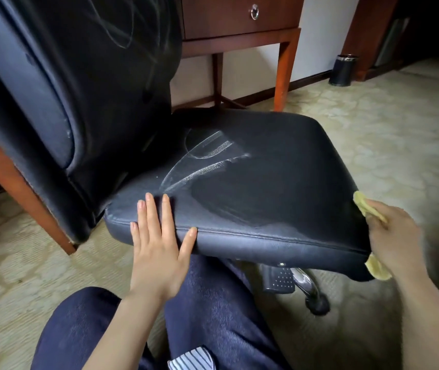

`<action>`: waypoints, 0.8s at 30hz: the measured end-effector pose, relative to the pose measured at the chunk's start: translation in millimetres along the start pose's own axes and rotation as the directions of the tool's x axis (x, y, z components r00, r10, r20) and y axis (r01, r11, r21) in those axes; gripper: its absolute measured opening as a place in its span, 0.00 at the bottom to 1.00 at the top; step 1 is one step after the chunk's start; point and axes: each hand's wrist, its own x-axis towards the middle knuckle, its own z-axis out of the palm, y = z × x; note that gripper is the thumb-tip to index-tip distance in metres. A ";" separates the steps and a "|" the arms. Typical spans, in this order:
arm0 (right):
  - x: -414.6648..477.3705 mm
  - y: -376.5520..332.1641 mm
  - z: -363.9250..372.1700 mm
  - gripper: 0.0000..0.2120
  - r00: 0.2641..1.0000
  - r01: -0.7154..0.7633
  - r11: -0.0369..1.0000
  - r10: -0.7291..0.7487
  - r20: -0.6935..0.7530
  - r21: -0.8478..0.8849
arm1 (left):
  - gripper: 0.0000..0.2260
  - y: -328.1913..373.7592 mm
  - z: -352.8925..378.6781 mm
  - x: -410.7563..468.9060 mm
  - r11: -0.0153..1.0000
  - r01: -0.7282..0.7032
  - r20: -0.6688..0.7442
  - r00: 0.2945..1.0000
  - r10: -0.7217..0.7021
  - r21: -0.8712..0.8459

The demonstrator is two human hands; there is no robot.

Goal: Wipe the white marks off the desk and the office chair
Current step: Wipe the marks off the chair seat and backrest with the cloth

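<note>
Kneeling in front of the office chair (pixel 239 182), dark trousers (pixel 207 303) filling the bottom of the view. Left hand (pixel 157 247) laid flat and open on the near-left edge of the seat, fingers spread, gripping nothing, probably just steadying the thing. Right hand (pixel 391 236) closed around a yellow cloth (pixel 367 209) at the near-right corner of the seat, a second bit of cloth poking out below the palm. So: cloth hand on the right, dirty patch up and to the left.

White marks on the seat (pixel 205 161) sitting toward the back-left of the cushion, just beyond the left fingertips and well apart from the cloth. Streaks running roughly diagonal, near-left to far-right. Left hand much nearer, but wrong hand; next wipe likely means a reach across and away with the right. Front-right half looks smeared, maybe damp, hard to say.

Further back, faint white scribbles on the backrest (pixel 133 28) too, top cut off by the frame. Desk (pixel 239 20) behind: only drawer front and legs showing, top out of view, so no telling about marks there. Chair base mostly hidden under the seat.
</note>
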 end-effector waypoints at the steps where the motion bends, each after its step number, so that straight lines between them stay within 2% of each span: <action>1: 0.7 -4.2 2.0 0.16 1.000 -0.022 0.999 0.021 -0.015 -0.050 | 0.37 1.8 0.8 -0.4 1.000 0.008 0.004 1.000 -0.008 0.007; 3: -1.9 -14.4 8.0 0.16 0.998 -0.038 0.985 0.028 -0.063 -0.168 | 0.37 3.0 2.6 -0.7 0.999 0.017 0.011 1.000 -0.018 0.038; 6: -11.2 -28.1 16.9 0.16 0.995 -0.003 0.971 -0.022 -0.101 -0.238 | 0.35 2.4 3.6 -0.4 0.996 0.013 0.022 1.000 -0.014 0.083; 13: -45.9 -66.6 37.3 0.17 0.964 0.215 0.932 -0.250 -0.088 -0.292 | 0.39 -2.2 0.8 3.3 0.977 0.004 0.051 0.999 -0.015 0.215; 17: -67.5 -106.0 55.3 0.18 0.899 0.408 0.874 -0.434 -0.050 -0.263 | 0.39 -5.2 -2.3 6.4 0.957 -0.012 0.070 0.997 -0.009 0.289; 21: -89.4 -145.7 78.2 0.20 0.799 0.592 0.789 -0.601 -0.003 -0.166 | 0.39 -7.5 -4.8 8.6 0.963 -0.011 0.091 0.996 -0.014 0.270; 24: -97.1 -156.5 90.7 0.20 0.724 0.688 0.719 -0.689 0.034 -0.098 | 0.33 -10.2 -6.0 10.1 0.979 0.007 0.092 0.995 -0.026 0.206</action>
